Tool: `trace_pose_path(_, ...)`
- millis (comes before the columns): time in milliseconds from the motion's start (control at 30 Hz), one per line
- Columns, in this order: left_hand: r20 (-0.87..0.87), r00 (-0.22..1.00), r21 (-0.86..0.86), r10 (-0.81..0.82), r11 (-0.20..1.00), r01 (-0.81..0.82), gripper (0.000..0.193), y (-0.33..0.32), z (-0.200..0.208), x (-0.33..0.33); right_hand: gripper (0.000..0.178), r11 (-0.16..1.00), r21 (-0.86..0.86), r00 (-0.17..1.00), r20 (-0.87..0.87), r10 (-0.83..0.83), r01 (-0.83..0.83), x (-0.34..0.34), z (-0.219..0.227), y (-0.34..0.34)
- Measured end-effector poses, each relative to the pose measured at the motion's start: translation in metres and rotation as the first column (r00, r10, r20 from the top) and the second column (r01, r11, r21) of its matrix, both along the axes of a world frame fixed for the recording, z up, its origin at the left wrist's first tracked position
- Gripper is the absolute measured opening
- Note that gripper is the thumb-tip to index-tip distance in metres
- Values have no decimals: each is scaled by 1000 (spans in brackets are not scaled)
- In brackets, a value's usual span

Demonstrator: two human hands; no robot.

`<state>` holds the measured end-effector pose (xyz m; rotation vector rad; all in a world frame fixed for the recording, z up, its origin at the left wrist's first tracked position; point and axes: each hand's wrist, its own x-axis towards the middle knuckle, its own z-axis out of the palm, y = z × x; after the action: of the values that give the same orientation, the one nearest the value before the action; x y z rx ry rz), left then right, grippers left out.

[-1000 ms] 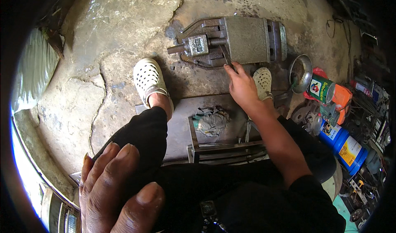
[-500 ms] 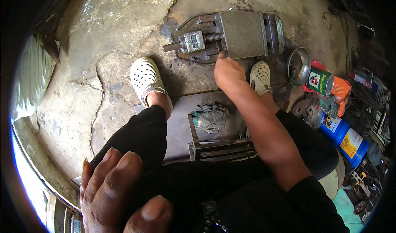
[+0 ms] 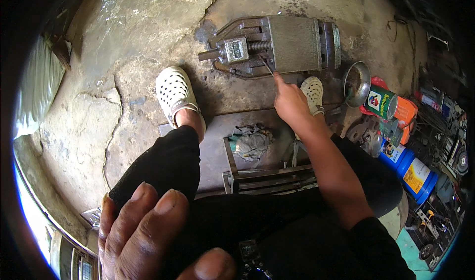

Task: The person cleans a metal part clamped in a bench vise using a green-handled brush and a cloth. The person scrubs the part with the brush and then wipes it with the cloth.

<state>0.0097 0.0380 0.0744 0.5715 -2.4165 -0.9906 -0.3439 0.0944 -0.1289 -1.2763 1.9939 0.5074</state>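
A greasy metal machine vise lies on the floor ahead of me, its screw block and threaded screw on the left side. My right hand is closed on a thin dark rod, whose exact kind I cannot make out. The rod's tip points into the vise's frame just below the screw. Close to the camera at the lower left, my left hand is raised over my leg with fingers stretched out and thumb apart, and nothing shows in it.
A metal bowl stands right of the vise, near a green can, an orange container and a blue bucket. A crumpled rag lies between my feet by a metal frame. Loose tools and parts crowd the right side.
My right hand has drawn back slightly right and toward me, and the thin rod now shows. My left hand has shifted a little right. The view has moved slightly.
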Motion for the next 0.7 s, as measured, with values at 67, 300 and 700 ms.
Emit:
trace_pose_path(67, -13, 1000, -9, 6, 1000, -6, 74, -1, -1, -1, 66, 999, -34, 997, -73, 11, -14, 5, -3, 2)
trace_pose_path(300, -12, 1000, -23, -5, 1000, 5, 76, -1, -4, -4, 64, 997, -63, 988, -147, -50, 42, 13, -17, -9)
trace_pose_path(700, 59, 997, 34, -49, 998, 47, 76, -4, 7, -5, 60, 997, -49, 998, -9, -68, 67, -3, -23, -30)
